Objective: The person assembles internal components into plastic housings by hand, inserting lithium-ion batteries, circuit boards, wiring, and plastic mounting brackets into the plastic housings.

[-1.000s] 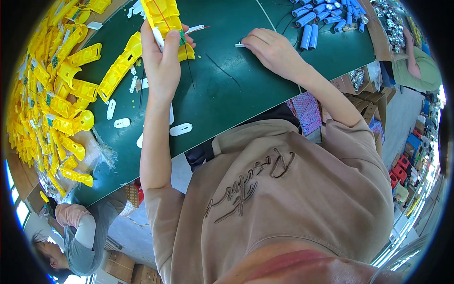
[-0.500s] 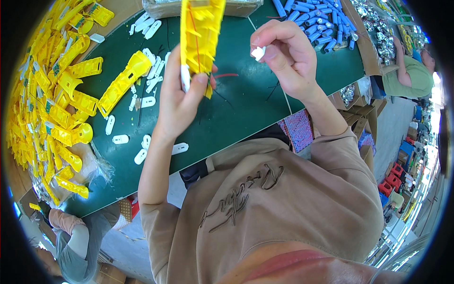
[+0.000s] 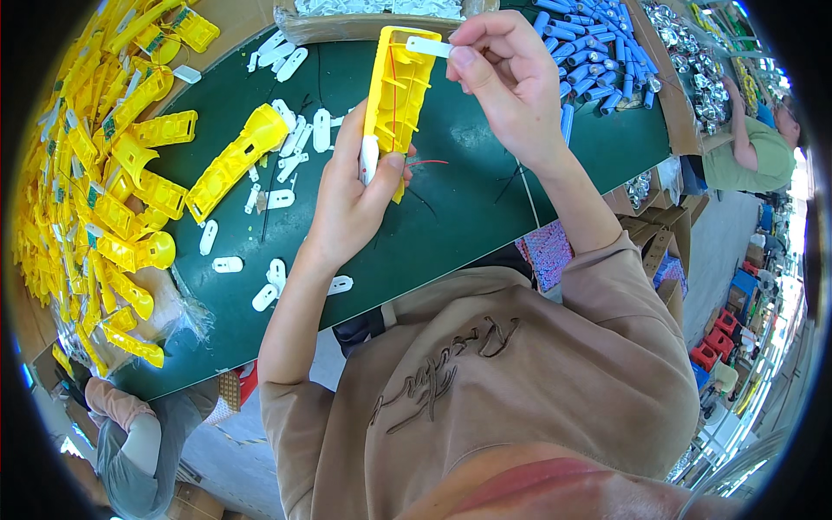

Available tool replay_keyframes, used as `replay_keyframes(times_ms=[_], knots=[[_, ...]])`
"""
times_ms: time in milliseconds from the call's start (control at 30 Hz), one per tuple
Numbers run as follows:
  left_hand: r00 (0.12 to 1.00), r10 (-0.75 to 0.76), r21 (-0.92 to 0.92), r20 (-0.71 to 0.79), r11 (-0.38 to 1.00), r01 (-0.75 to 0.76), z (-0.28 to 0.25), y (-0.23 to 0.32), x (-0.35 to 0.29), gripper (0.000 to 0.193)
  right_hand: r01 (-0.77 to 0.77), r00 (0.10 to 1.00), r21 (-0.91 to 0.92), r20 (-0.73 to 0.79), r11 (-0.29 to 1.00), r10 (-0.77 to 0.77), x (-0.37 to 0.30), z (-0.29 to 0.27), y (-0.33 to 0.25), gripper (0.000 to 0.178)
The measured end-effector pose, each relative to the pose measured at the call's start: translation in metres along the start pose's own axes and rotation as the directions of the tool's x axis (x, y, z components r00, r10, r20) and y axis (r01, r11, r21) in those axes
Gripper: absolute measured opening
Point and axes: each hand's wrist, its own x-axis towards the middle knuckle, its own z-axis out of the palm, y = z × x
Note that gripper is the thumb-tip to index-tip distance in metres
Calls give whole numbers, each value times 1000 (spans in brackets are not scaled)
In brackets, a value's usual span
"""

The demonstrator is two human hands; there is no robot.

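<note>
My left hand is wrapped round the lower end of a yellow plastic housing, its ribbed hollow side showing. A thin red wire runs along the inside, and red and black wire ends stick out below. On the housing's left edge, by my fingers, sits a white oval piece. My right hand pinches one end of a flat, pale strip, whose other end lies over the top of the housing. Whether the strip touches the housing I cannot tell. Another yellow housing lies on the green table to the left.
Many yellow housings are heaped at the left, some with small green boards. White oval parts lie scattered on the green table. Blue cylinders pile up at back right, beside shiny metallic parts. Co-workers sit at both sides.
The yellow housing has come down and slightly right in my left hand. My right hand has moved left to its top, and the pale piece now shows lengthwise as a strip.
</note>
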Motion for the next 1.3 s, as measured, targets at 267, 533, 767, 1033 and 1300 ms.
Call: replay_keyframes(times_ms=[267, 533, 767, 1033, 1300], knots=[[996, -84, 5, 36, 996, 84, 1, -3, 2, 47, -36, 999, -415, -41, 909, 21, 7, 5, -2, 17], [968, -192, -107, 160, 972, 210, 8, -2, 1, 43, 313, 906, -511, 415, 800, -89, 28, -42, 39, 28], [967, -193, -208, 167, 952, 226, 10, -18, 2, 38, -118, 942, -393, 245, 912, 228, 1, -88, -6, 23], [973, -185, -233, 138, 949, 213, 7, -11, 3, 41, 441, 848, -875, 479, 199, 226, -71, -153, 11, 27], [983, -157, -204, 95, 964, 174, 3, -14, 8, 38, 586, 774, -780, 619, 219, 134, -44, -130, 20, 26]])
